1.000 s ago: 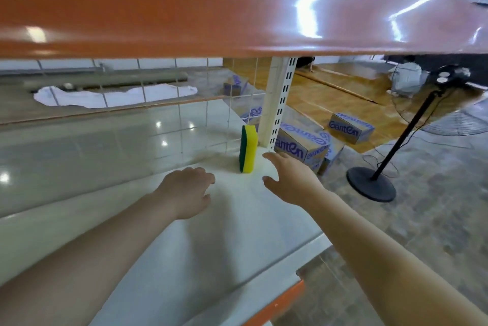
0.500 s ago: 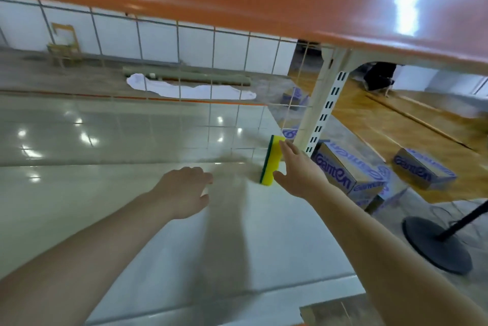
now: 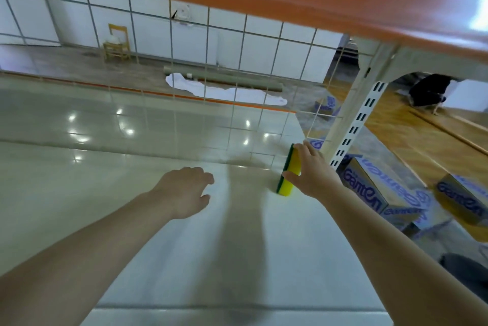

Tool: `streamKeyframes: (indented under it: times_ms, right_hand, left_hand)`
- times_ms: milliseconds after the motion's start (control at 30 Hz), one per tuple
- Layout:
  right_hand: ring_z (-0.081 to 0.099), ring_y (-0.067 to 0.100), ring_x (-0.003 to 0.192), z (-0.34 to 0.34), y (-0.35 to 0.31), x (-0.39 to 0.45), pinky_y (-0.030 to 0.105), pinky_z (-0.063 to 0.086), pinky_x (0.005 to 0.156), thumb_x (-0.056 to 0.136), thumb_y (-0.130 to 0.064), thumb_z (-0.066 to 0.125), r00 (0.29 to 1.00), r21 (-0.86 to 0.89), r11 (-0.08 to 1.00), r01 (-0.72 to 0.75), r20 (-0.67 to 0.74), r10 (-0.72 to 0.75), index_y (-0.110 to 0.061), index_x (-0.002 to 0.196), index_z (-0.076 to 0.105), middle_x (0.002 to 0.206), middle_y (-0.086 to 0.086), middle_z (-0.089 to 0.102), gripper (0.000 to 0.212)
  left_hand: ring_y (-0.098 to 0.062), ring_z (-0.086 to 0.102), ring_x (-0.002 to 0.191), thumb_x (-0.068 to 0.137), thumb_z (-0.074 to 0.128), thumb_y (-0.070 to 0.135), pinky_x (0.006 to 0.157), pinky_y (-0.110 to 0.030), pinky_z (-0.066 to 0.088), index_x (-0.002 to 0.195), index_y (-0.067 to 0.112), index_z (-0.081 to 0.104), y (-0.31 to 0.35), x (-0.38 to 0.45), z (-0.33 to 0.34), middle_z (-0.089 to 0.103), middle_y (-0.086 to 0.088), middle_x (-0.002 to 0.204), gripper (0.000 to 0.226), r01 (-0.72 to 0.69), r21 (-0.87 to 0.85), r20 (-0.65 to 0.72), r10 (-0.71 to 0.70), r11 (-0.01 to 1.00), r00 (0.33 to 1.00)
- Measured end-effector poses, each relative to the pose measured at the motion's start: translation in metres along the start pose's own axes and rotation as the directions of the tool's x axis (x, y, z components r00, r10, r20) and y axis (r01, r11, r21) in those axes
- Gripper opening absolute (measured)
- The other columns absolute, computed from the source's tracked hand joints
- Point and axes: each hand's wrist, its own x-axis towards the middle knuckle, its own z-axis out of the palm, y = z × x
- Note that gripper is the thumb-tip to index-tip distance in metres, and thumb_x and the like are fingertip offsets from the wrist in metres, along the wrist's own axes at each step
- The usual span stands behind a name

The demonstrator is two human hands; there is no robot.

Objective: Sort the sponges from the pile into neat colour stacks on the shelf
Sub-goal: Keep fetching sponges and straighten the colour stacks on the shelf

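white shelf [image 3: 158,233] with one upright sponge [image 3: 286,180] in right hand [image 3: 314,175] grip

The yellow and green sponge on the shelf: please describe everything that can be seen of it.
The sponge is a rectangular block with two layers: a thick yellow foam body and a thin dark green scouring layer on its left face. It stands on one long narrow edge on the white shelf, near the back right corner, close to the wire grid and the slotted upright post. The right hand grips it, thumb at the near end and fingers over the far top. The left hand does not touch it.
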Motion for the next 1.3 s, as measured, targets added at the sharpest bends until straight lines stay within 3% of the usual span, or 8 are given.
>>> streamKeyframes:
  times_ms: [167,367,467,733,1000,1300]
  right_hand:
    - [0.039,0.027,0.127,-0.004,-0.007,-0.004,0.036,0.037,0.1,0.083,-0.036,0.067,0.998,0.025,0.999,0.041,-0.05,-0.04,-0.017,0.136,0.03,0.14,0.008,0.037,0.067]
    - [0.039,0.026,0.125,-0.003,-0.026,-0.011,0.035,0.042,0.091,0.082,-0.046,0.065,0.994,0.001,0.995,0.097,-0.057,-0.096,-0.019,0.146,0.019,0.14,0.007,0.03,0.083]
    - [0.042,0.025,0.121,-0.003,-0.045,-0.013,0.032,0.04,0.082,0.081,-0.045,0.066,0.989,-0.005,0.989,0.146,-0.039,-0.146,-0.017,0.144,0.022,0.138,0.005,0.028,0.082]
    - [0.043,0.022,0.119,0.008,-0.104,-0.019,0.032,0.043,0.093,0.075,-0.038,0.074,0.942,0.088,0.939,0.333,0.011,-0.336,-0.018,0.14,0.03,0.134,0.003,0.025,0.081]
    - [0.038,0.02,0.125,0.022,-0.174,-0.031,0.028,0.034,0.098,0.075,-0.036,0.075,0.875,0.162,0.863,0.478,-0.002,-0.484,-0.016,0.14,0.031,0.139,0.003,0.035,0.081]
    - [0.038,0.018,0.122,0.041,-0.263,-0.061,0.025,0.033,0.094,0.073,-0.034,0.076,0.794,0.169,0.785,0.596,0.019,-0.608,-0.017,0.137,0.034,0.132,0.001,0.041,0.078]
  left_hand:
    - [-0.017,0.037,0.13,0.098,0.037,0.037,0.101,-0.027,0.034,0.142,0.028,0.03,0.003,-0.001,0.002,0.036,0.004,0.143,0.046,0.008,-0.006,-0.006,-0.008,1.0,1.0]
    - [-0.017,0.038,0.128,0.099,0.036,0.035,0.099,-0.025,0.033,0.143,0.027,0.029,0.001,-0.01,0.003,0.037,0.005,0.141,0.045,0.024,-0.023,-0.009,-0.024,0.999,1.0]
    - [-0.017,0.038,0.128,0.098,0.037,0.035,0.1,-0.027,0.033,0.142,0.027,0.032,-0.006,-0.02,0.003,0.037,0.005,0.141,0.044,0.054,-0.03,-0.008,-0.054,0.998,0.998]
    - [-0.016,0.041,0.125,0.098,0.038,0.037,0.1,-0.027,0.035,0.14,0.028,0.035,-0.046,-0.061,0.003,0.04,0.004,0.139,0.043,0.196,-0.065,-0.007,-0.196,0.979,0.98]
    - [-0.015,0.043,0.124,0.098,0.037,0.036,0.097,-0.026,0.037,0.139,0.029,0.037,-0.098,-0.122,0.012,0.043,0.006,0.135,0.041,0.342,-0.077,-0.015,-0.344,0.936,0.939]
    - [-0.013,0.049,0.117,0.098,0.038,0.035,0.093,-0.025,0.042,0.134,0.03,0.044,-0.157,-0.186,0.021,0.049,0.007,0.13,0.037,0.427,-0.098,-0.062,-0.433,0.899,0.899]
